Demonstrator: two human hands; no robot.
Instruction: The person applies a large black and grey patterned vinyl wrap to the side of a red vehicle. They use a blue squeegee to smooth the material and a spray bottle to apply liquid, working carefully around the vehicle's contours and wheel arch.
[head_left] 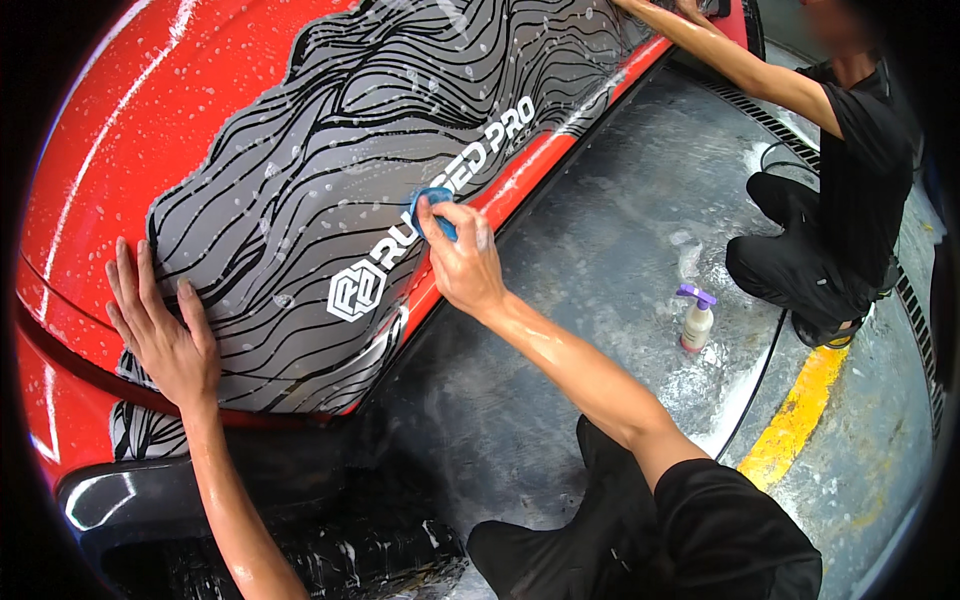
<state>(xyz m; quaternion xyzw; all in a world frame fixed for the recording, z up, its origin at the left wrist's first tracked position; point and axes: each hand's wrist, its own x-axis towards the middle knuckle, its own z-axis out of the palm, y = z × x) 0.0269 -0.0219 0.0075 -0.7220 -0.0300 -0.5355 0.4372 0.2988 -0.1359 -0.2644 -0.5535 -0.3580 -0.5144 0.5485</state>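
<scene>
My right hand (pixel 466 262) is closed on a small blue pad (pixel 436 194), with thumb and fingers pinching it against the car's side. Beneath the pad lies a grey decal (pixel 290 215) with black wavy lines and white lettering, wet with drops. My left hand (pixel 172 345) rests open, fingers spread, on the decal's left end, close to the red paint (pixel 130 170). Nothing shows in the left hand, though its palm side is hidden. The exact kind of the blue pad cannot be made out.
Black wheel-arch trim (pixel 200 490) and a wet tyre (pixel 350 560) sit low at left. A spray bottle (pixel 697 328) with a purple head stands on the wet floor. A co-worker in black (pixel 865 190) crouches at right, reaching to the car. A floor grate (pixel 765 115) runs behind.
</scene>
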